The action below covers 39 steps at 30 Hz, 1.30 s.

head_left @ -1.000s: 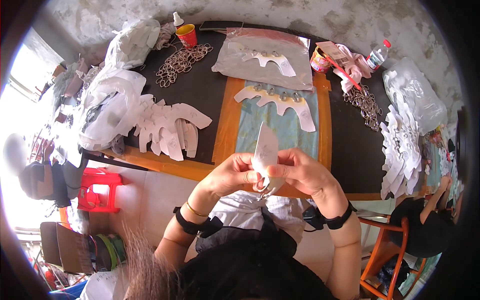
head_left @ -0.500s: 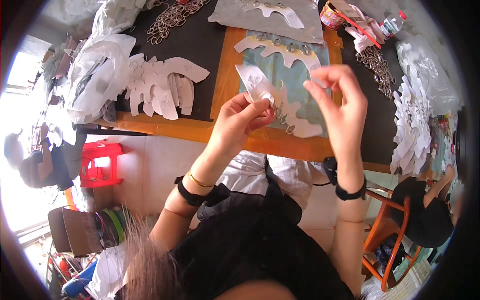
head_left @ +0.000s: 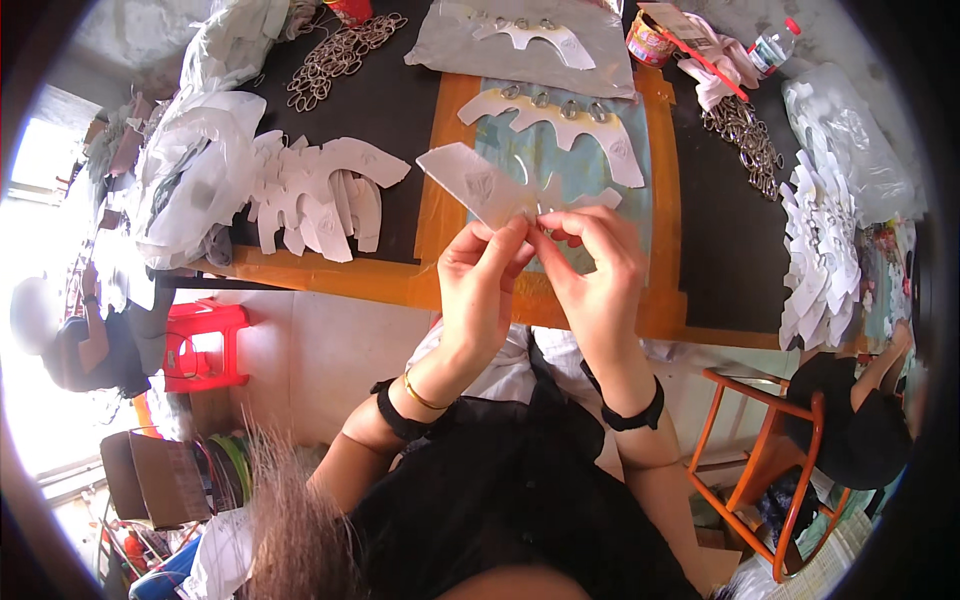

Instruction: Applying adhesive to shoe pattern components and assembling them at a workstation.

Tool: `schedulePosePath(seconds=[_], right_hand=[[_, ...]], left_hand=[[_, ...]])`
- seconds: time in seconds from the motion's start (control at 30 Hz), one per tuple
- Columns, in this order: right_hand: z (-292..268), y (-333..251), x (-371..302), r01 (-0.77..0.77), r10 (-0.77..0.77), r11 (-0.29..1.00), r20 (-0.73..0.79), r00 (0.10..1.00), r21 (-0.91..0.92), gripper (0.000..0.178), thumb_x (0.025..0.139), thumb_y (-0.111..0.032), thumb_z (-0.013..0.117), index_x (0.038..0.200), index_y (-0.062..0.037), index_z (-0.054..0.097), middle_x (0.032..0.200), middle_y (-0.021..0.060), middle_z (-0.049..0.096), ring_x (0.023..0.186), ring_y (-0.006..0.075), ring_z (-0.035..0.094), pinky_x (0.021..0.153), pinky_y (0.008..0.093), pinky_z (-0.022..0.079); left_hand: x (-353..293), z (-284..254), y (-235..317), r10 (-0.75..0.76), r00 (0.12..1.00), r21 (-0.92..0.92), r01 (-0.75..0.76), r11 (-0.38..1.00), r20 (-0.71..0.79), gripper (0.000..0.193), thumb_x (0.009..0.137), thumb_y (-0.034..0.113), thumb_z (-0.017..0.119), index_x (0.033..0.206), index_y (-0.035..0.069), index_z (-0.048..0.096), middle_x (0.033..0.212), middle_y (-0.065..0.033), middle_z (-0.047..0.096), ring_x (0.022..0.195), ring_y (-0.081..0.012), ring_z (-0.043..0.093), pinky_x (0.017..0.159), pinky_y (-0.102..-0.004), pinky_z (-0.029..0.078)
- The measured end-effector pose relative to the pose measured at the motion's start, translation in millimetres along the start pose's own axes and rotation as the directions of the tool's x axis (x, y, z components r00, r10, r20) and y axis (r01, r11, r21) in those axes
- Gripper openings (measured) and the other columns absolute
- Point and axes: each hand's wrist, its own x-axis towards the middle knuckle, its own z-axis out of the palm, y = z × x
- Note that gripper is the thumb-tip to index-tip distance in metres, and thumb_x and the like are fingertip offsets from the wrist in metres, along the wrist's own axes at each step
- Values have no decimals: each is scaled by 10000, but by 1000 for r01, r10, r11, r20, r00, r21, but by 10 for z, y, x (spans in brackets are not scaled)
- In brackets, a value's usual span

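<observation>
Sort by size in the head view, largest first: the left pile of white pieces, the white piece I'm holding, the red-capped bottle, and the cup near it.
1. Left pile of white pieces
2. Held white piece, though partly hidden
3. Red-capped bottle and cup: about alike, so unranked

Single view, taken from the left of two fisheye cameras worn on the head. It looks steeply down and forward, past the wearer's black shirt [head_left: 480, 490] at the lower edge, onto the worktable [head_left: 735, 285]. The left hand [head_left: 478, 280] and right hand [head_left: 602, 285] sit close, near mid-frame; the wall [head_left: 850, 55] stands farther off at the upper corners. The field is very wide, with dark corners. Glare at the left rim leaves detail there uncertain.
</observation>
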Motion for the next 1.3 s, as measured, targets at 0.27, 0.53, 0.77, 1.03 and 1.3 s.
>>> schedulePosePath(seconds=[0.27, 0.53, 0.77, 1.03, 1.3], right_hand=[[93, 127, -20, 235, -238, 970, -55, 970, -60, 278, 584, 40, 699, 792, -92, 571, 728, 8, 553, 668, 182, 531, 638, 309, 374], [36, 98, -26, -129, 113, 983, 129, 985, 128, 175, 646, 10, 675, 770, -62, 576, 700, 29, 560, 629, 143, 541, 582, 267, 410], [-188, 274, 106, -722, 401, 388, 600, 692, 573, 81, 757, -47, 639, 800, 11, 602, 729, -13, 587, 652, 32, 523, 587, 173, 414], [-71, 58, -38, -210, 172, 945, 168, 971, 250, 105, 697, 12, 646, 750, -28, 565, 680, 14, 558, 577, 74, 518, 536, 203, 414], [-237, 119, 96, -695, 480, 529, 503, 719, 487, 130, 814, -125, 624, 806, 4, 612, 676, -13, 570, 528, 14, 471, 411, 163, 355]], left_hand=[[40, -15, -38, 156, 987, 224, -162, 961, 48, 54, 832, 50, 606, 799, 14, 582, 820, -21, 619, 739, -48, 538, 690, -193, 425], [62, -107, -41, 176, 978, 424, -205, 882, 108, 76, 833, 61, 607, 814, -6, 577, 814, -21, 619, 752, -47, 548, 679, -187, 431], [135, -86, 239, -79, 963, 573, -85, 815, 256, 146, 819, 111, 637, 885, -10, 591, 803, -10, 618, 742, -36, 540, 668, -186, 434], [141, -153, 129, -41, 982, 536, -65, 842, 183, 143, 798, 130, 669, 803, 23, 573, 733, 22, 582, 646, -16, 490, 575, -165, 390], [198, -162, 162, -206, 951, 417, 95, 904, 229, 168, 799, 163, 660, 787, 26, 563, 699, 13, 564, 575, -27, 441, 512, -166, 328]])
